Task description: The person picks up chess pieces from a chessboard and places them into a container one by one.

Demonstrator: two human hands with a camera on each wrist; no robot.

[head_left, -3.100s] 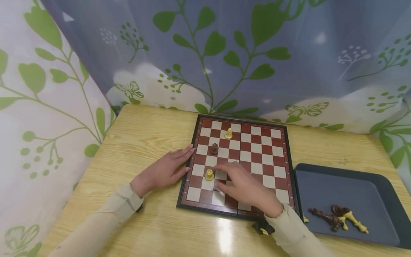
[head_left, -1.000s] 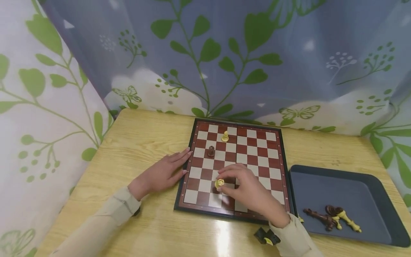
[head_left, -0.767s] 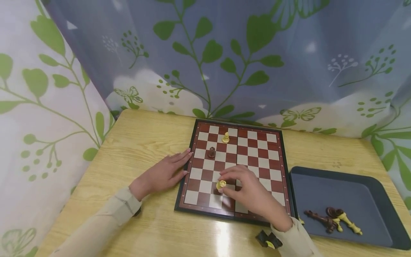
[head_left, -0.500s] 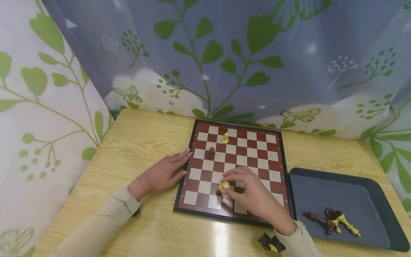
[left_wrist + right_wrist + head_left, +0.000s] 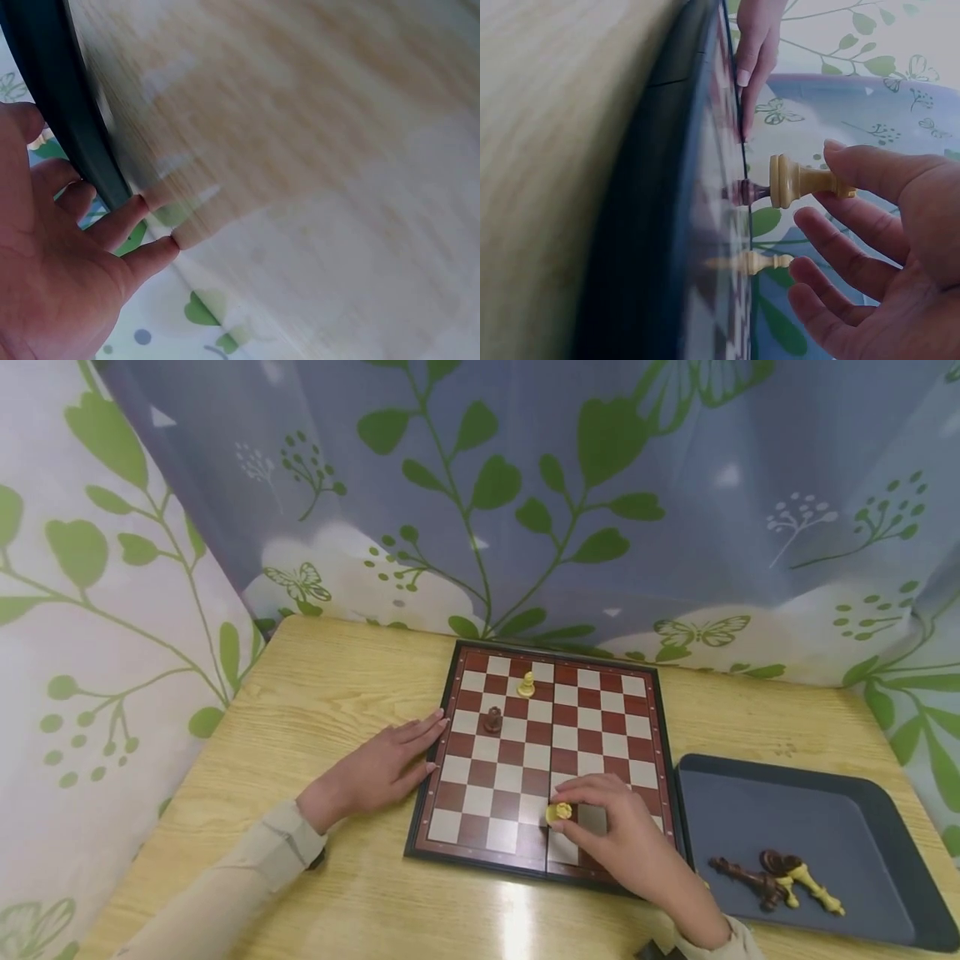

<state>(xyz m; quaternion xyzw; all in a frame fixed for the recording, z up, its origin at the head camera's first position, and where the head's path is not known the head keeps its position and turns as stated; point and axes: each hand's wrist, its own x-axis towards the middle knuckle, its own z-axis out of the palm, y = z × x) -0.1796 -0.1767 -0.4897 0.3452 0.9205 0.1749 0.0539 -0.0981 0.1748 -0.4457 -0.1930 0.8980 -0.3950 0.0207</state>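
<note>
My right hand (image 5: 626, 835) pinches a pale yellow rook (image 5: 558, 812) between thumb and fingers over the near middle of the chessboard (image 5: 480, 842), close to its fold line. In the right wrist view the rook (image 5: 799, 182) is clear of the board, its wide base facing the squares. My left hand (image 5: 378, 772) lies at the board's left edge, fingertips touching the frame; the left wrist view shows its fingers extended beside the dark edge (image 5: 71, 97). A dark brown rook (image 5: 492, 719) and a yellow piece with a rounded top (image 5: 527, 684) stand upright on the board's far left half.
A dark grey tray (image 5: 780, 802) stands against the board's right side. Several brown and yellow chess pieces (image 5: 813, 889) lie in it. The wooden table (image 5: 322, 685) meets a leaf-patterned cloth (image 5: 420, 552) at the back and left.
My right hand takes hold of the yellow rook from its square on the left half, lifts it and moves it right to the fold line. The left hand stays at the edge.
</note>
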